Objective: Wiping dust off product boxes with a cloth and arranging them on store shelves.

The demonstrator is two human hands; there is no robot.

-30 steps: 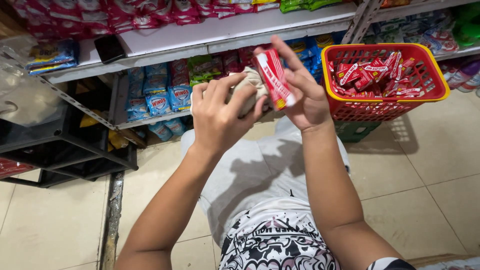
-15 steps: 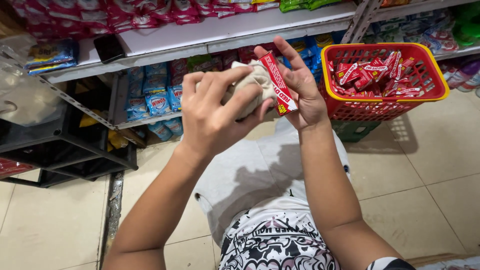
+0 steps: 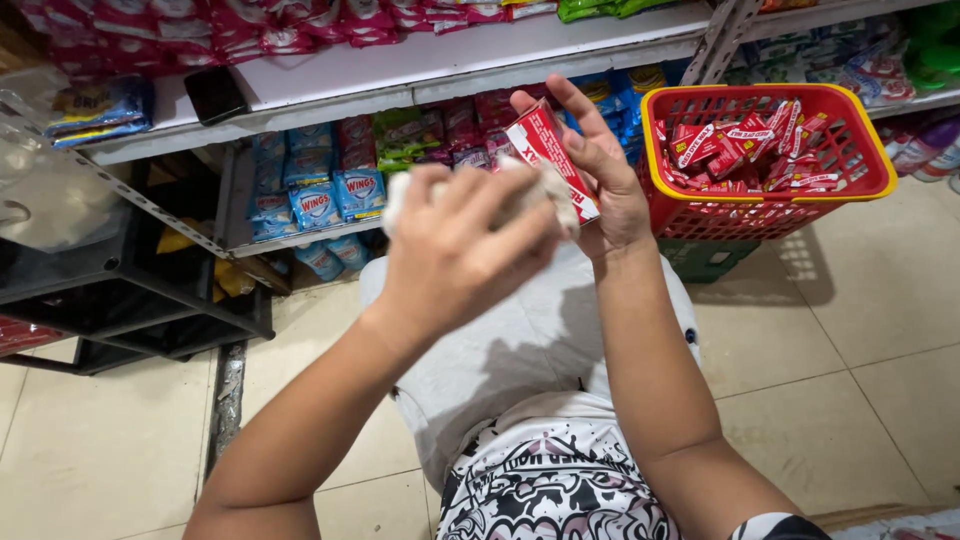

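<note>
Red flat carton (image 3: 553,160) gripped by right hand (image 3: 600,180); left hand (image 3: 455,255) clutches soft cloth (image 3: 540,190).

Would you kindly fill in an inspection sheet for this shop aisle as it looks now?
Surface: beige tiled floor, bare where visible.
Job's things: flat red-and-white carton in right hand; whitish cloth pressed to it by left hand.
Clutter: red plastic basket with yellow rim holding similar red cartons.
Hands: both closed on their items.
Cables: nothing seen.
Surroundings: white shelves with blue and pink sachets; black rack.
</note>
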